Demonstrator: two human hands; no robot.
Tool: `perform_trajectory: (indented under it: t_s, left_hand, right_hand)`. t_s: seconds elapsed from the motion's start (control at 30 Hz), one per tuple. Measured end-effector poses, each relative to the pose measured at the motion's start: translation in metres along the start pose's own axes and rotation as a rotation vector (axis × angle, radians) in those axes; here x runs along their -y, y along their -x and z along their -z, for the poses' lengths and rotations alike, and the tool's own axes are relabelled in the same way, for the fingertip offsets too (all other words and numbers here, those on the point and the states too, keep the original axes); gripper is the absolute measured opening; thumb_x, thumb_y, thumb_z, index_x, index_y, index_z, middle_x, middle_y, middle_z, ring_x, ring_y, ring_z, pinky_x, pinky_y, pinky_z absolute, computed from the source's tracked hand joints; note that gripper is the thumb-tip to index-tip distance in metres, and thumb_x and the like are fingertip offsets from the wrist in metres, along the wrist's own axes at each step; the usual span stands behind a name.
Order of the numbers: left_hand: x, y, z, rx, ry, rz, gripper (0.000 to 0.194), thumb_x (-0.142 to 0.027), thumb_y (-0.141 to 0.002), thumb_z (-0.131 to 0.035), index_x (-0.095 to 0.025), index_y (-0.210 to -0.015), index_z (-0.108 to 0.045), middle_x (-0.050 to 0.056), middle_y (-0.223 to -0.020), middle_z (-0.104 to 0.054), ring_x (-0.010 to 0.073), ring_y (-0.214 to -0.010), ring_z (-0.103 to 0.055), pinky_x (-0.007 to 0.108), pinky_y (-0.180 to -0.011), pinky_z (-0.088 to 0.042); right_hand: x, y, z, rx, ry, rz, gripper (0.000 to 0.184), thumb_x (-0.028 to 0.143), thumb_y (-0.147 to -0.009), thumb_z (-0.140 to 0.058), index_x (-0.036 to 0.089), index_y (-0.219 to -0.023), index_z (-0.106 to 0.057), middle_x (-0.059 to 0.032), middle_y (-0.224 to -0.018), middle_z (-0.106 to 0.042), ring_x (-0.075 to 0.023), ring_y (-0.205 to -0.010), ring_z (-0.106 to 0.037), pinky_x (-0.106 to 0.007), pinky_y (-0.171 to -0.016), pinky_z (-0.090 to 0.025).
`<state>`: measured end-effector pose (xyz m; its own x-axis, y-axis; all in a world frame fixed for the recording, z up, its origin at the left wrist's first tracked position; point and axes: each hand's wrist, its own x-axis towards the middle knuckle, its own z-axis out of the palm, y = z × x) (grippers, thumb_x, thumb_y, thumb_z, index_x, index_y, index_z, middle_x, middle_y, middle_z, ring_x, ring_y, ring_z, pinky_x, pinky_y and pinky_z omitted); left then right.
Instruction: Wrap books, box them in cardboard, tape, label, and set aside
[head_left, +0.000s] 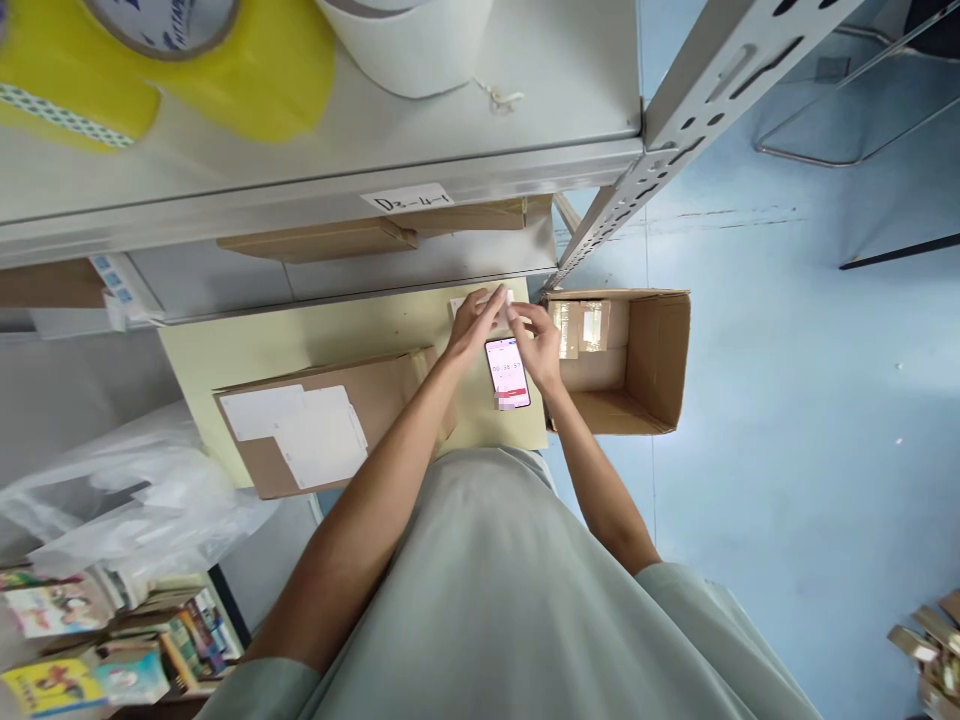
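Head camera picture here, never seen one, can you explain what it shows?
There's no machine: a person wears the camera on their head, looking down at their own bare left hand and right hand. They are close together over a pale yellow tabletop. A small pale item shows by them; I can't tell whether it's held. A lit phone lies nearer the body, and a cardboard box with white paper lies to the left. An open carton sits beside the tabletop's right end; a shelf with yellow tape rolls crosses the top.
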<state>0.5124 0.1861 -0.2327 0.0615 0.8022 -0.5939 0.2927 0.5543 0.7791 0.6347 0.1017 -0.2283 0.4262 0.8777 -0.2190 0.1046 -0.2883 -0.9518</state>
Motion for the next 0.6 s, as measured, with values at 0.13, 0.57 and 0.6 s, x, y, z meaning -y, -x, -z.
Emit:
perform_trajectory:
  t_s: [0.13, 0.57, 0.6]
  left_hand:
    - [0.004, -0.002, 0.013, -0.152, 0.05, 0.173, 0.036, -0.043, -0.083, -0.087, -0.023, -0.108, -0.073, 0.013, -0.12, -0.083, 0.0321, -0.116, -0.082, 0.046, -0.1, -0.067]
    - [0.018, -0.018, 0.026, -0.181, 0.061, 0.25, 0.022, -0.028, -0.086, -0.078, -0.023, -0.107, -0.071, 0.012, -0.122, -0.083, 0.029, -0.117, -0.08, 0.042, -0.096, -0.068]
    - [0.018, -0.019, 0.026, -0.174, 0.014, 0.236, 0.025, -0.029, -0.088, -0.078, -0.023, -0.111, -0.071, 0.013, -0.123, -0.082, 0.0296, -0.118, -0.08, 0.043, -0.098, -0.067]
  right_hand:
    - [-0.007, 0.001, -0.017, 0.005, 0.082, -0.047, 0.051, 0.065, -0.109, -0.061, 0.021, -0.126, -0.081, -0.0162, -0.142, -0.078, -0.028, -0.133, -0.073, -0.043, -0.113, -0.06]
    - [-0.022, -0.017, -0.025, -0.094, 0.303, -0.286, 0.034, 0.054, -0.106, -0.071, 0.021, -0.106, -0.079, -0.0084, -0.109, -0.085, -0.0219, -0.093, -0.077, -0.032, -0.094, -0.06]
    - [-0.02, -0.016, -0.026, -0.099, 0.301, -0.29, 0.035, 0.055, -0.106, -0.07, 0.021, -0.104, -0.079, -0.0074, -0.105, -0.085, -0.0218, -0.091, -0.077, -0.032, -0.093, -0.06]
